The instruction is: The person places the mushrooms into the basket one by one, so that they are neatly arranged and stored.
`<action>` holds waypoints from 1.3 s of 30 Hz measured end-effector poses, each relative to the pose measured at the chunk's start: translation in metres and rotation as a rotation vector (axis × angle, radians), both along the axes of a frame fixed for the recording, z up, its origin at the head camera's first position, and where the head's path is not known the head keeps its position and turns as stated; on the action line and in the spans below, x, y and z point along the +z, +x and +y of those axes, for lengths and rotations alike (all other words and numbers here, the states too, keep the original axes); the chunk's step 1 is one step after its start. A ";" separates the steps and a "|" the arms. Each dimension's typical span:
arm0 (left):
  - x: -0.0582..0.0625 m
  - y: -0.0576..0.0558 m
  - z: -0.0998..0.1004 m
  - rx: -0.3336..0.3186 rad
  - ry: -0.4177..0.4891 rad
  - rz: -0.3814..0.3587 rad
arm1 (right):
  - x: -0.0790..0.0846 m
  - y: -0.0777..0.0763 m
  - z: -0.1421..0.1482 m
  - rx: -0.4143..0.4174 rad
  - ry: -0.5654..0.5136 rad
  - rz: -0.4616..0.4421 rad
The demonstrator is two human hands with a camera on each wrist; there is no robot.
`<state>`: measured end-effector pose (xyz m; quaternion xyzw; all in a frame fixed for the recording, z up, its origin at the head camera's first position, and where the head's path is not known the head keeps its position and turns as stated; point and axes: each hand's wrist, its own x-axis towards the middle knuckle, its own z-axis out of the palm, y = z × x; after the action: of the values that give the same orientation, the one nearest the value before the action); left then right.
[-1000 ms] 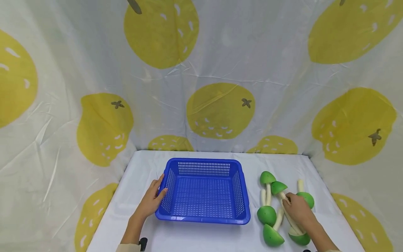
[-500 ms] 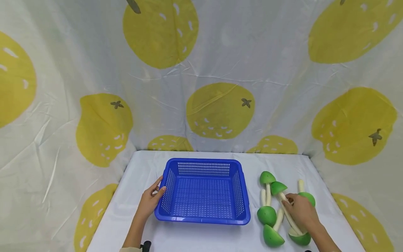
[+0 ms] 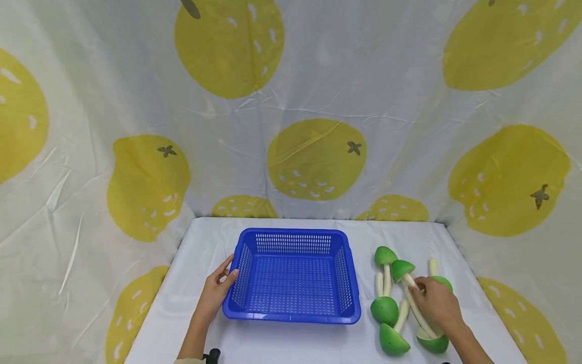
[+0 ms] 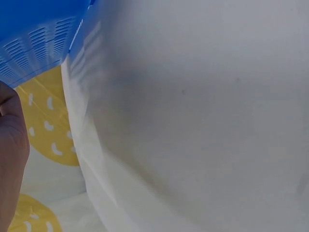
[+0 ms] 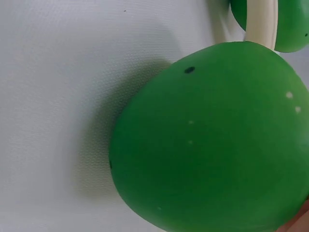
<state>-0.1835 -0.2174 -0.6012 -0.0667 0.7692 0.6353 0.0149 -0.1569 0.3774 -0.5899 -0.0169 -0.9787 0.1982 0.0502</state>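
A blue perforated plastic basket [image 3: 291,318] sits mid-table. Its left rim is gripped by my left hand [image 3: 214,292], thumb at the top edge and fingers along the outer side. At the right, my right hand [image 3: 436,303] pinches the pale stem of a green-capped mushroom [image 3: 402,269], which looks artificial. That stem slants down toward another mushroom cap [image 3: 432,344] nearer the front. In the right wrist view a large green cap [image 5: 212,140] fills most of the picture, with a bit of the hand at the lower right corner.
More green-capped mushrooms lie between the basket and my right hand, among them a front one [image 3: 393,339] and a back one [image 3: 385,256]. Another mushroom [image 3: 433,266] is partly behind the hand. A lemon-print sheet [image 3: 318,159] hangs around the white-covered table [image 3: 282,344].
My left hand has shifted slightly down along the basket's rim, and my right hand has turned a little at the stem. Basket and mushrooms stay in place.
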 end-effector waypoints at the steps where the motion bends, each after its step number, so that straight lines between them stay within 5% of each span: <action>1: 0.000 0.000 0.000 -0.005 -0.004 0.002 | 0.000 0.000 0.001 -0.005 -0.004 0.014; 15: 0.014 -0.004 0.000 -0.045 -0.146 0.018 | 0.007 0.002 -0.005 -0.039 -0.078 0.120; 30: 0.017 -0.008 0.004 0.027 -0.174 0.138 | 0.021 0.001 -0.013 -0.080 -0.138 0.143; 39: 0.015 -0.009 0.006 0.022 -0.174 0.065 | 0.024 0.000 -0.020 -0.083 -0.190 0.157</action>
<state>-0.1922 -0.2111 -0.5865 -0.0556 0.8207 0.5682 -0.0231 -0.1569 0.3575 -0.5664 -0.0463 -0.9471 0.2884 0.1328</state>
